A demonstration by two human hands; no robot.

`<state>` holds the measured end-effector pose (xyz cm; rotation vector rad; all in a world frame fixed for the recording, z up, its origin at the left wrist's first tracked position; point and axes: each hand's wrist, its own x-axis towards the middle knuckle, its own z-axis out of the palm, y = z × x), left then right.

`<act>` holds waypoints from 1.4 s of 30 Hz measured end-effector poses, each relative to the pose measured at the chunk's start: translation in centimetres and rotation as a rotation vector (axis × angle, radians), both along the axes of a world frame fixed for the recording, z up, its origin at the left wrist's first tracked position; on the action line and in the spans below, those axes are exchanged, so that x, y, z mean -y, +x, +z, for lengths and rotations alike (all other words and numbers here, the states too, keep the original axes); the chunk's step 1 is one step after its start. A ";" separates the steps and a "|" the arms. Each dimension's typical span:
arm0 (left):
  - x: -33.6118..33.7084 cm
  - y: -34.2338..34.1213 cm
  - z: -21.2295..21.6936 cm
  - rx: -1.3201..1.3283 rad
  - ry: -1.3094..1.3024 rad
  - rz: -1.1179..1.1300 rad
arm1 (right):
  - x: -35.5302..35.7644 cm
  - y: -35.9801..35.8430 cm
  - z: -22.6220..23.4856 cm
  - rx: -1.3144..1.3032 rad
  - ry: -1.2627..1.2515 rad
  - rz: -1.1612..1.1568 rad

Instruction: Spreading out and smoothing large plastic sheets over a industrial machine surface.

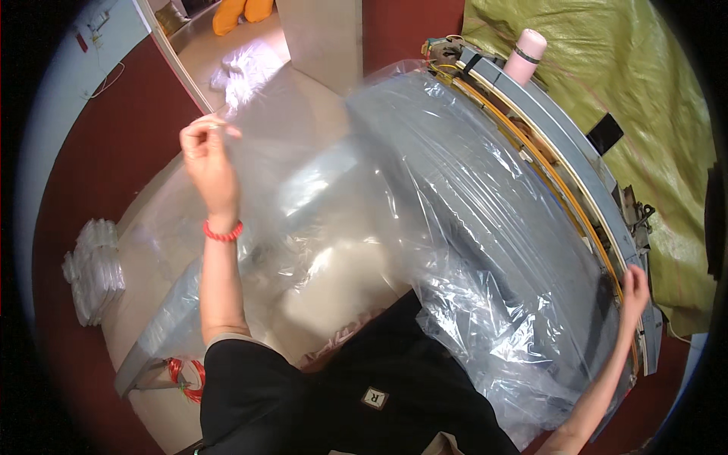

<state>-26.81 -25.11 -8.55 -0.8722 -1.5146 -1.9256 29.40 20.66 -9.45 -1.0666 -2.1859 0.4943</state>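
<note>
Raised at the left, my left hand (208, 155) pinches an edge of thin clear plastic film. The film (303, 144) spreads from there, partly blurred, toward a long grey table-like surface (485, 174). More clear plastic film (493, 311) lies crumpled and shiny over the near part of that surface. At the right, my right hand (635, 292) is at the near end of a long grey bar (565, 114) with an orange-yellow strip along it. Its fingers are bent close together; what they hold, if anything, is too small to make out.
A pink bottle (525, 57) and a black phone-like slab (605, 134) are beside the bar, by a yellow-green sheet (591, 45). Folded clear plastic (96, 273) is stacked at the left. Red cord (189, 379) lies lower left; crumpled plastic (246, 72) is on the floor beyond.
</note>
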 end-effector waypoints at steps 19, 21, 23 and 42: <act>-7.5 14.0 3.9 -0.347 -0.391 -0.772 | 22.5 -20.3 2.3 0.000 -0.538 0.785; -6.5 13.0 -1.2 -0.562 -1.049 -0.997 | 20.6 -16.8 4.3 -0.493 -0.528 0.561; -6.1 11.6 -5.1 -0.471 -1.224 -0.923 | 19.1 -14.4 5.0 -0.824 -0.448 0.617; 7.1 1.8 0.7 -0.432 -0.820 0.468 | 6.4 -5.0 8.5 -0.208 0.806 -0.283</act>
